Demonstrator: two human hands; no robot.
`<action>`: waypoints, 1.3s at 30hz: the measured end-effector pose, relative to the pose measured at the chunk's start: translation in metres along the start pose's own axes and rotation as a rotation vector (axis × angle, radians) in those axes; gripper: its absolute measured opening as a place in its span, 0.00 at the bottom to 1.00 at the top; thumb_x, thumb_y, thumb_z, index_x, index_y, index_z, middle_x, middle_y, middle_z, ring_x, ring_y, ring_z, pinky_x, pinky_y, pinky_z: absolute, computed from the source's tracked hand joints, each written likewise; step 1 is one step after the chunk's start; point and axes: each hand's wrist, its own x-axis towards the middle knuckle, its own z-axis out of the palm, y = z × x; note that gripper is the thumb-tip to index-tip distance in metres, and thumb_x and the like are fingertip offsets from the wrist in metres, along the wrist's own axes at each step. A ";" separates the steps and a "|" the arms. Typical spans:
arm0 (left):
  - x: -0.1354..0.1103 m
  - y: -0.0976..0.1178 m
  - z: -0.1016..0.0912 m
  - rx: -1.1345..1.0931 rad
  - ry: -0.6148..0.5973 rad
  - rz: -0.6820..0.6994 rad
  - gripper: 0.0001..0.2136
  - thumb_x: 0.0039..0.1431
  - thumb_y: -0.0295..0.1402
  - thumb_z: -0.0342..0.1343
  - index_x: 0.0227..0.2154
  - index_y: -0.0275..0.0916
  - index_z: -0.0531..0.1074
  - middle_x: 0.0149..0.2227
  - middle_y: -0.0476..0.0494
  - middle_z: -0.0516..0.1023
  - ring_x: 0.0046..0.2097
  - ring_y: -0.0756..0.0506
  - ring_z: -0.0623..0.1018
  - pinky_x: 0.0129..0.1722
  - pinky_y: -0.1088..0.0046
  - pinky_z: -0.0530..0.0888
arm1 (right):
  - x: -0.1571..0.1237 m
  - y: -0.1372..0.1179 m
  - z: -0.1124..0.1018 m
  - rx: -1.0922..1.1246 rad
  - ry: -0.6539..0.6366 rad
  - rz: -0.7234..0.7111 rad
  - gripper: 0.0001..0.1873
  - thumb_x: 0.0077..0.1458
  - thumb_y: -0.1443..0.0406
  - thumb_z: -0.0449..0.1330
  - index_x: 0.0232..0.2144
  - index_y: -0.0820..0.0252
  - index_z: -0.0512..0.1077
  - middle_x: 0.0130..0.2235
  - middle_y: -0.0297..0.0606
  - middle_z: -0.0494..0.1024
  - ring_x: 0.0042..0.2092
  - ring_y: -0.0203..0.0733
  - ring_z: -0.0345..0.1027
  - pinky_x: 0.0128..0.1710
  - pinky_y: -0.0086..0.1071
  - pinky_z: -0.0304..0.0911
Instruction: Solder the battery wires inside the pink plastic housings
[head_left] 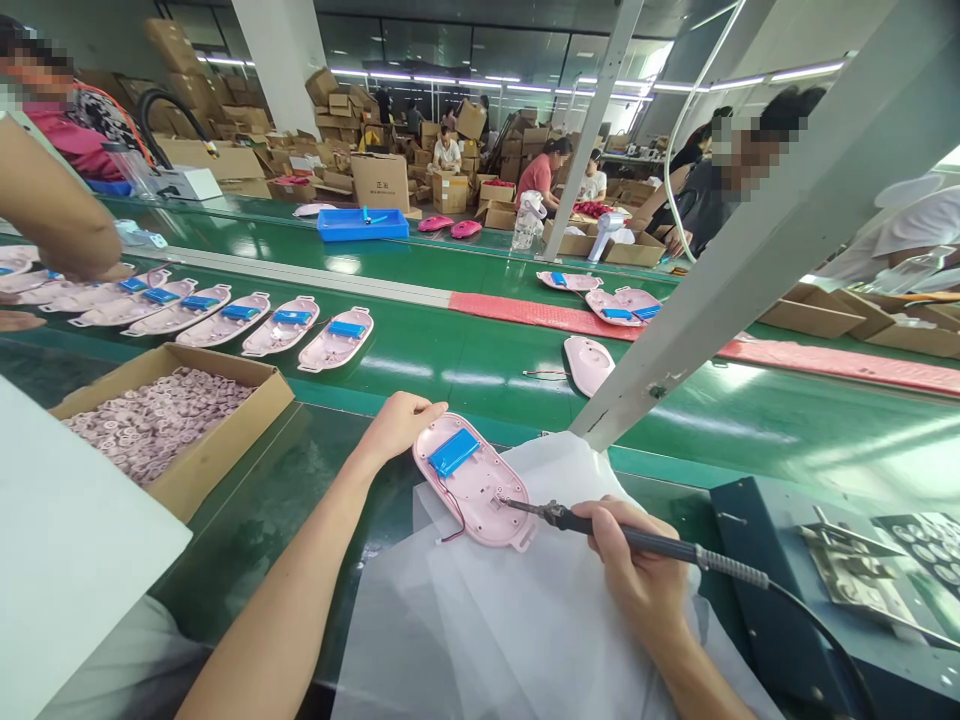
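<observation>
Far left, a co-worker's forearm (56, 205) reaches over a row of shells on the green conveyor belt (420, 385). Nearer you, a cardboard box (214, 445) holds loose round pink parts (157, 425), within easy reach, it seems.

Your left hand (397, 425) rests on the top end of the pink plastic housing shell (480, 490), fingers together and lightly curled, not clamped; this probably steadies the shell. The shell lies face up on a white plastic sheet (480, 620), likely padding against the belt. A blue battery pack (454, 452) sits inside, with a thin red-and-black wire (454, 525) looping along its edge.

Your right hand (630, 560) is closed around the soldering iron (645, 540), penlike for fine control, its tip at the shell's inner right side. Whether it touches metal is too small to tell. A dark equipment case (780, 570) stands farther right.
</observation>
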 end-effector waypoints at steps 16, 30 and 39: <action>-0.009 -0.007 -0.028 -0.155 -0.111 0.004 0.26 0.56 0.58 0.58 0.17 0.40 0.63 0.18 0.52 0.65 0.22 0.50 0.66 0.24 0.74 0.63 | -0.002 0.009 -0.006 0.174 0.125 -0.091 0.11 0.70 0.58 0.61 0.44 0.53 0.83 0.24 0.31 0.75 0.23 0.36 0.69 0.23 0.29 0.66; 0.046 0.064 0.055 0.283 0.471 0.391 0.17 0.71 0.32 0.49 0.52 0.44 0.82 0.57 0.36 0.82 0.59 0.38 0.81 0.62 0.59 0.75 | -0.002 0.020 -0.004 0.117 0.217 -0.333 0.13 0.69 0.65 0.60 0.52 0.53 0.81 0.40 0.44 0.81 0.32 0.42 0.78 0.28 0.30 0.75; 0.080 0.102 0.089 0.573 0.297 0.489 0.18 0.72 0.27 0.48 0.57 0.43 0.79 0.60 0.37 0.79 0.60 0.39 0.80 0.64 0.59 0.76 | -0.002 0.020 0.011 0.126 0.355 -0.424 0.15 0.72 0.64 0.56 0.54 0.52 0.79 0.38 0.41 0.77 0.35 0.42 0.77 0.33 0.31 0.76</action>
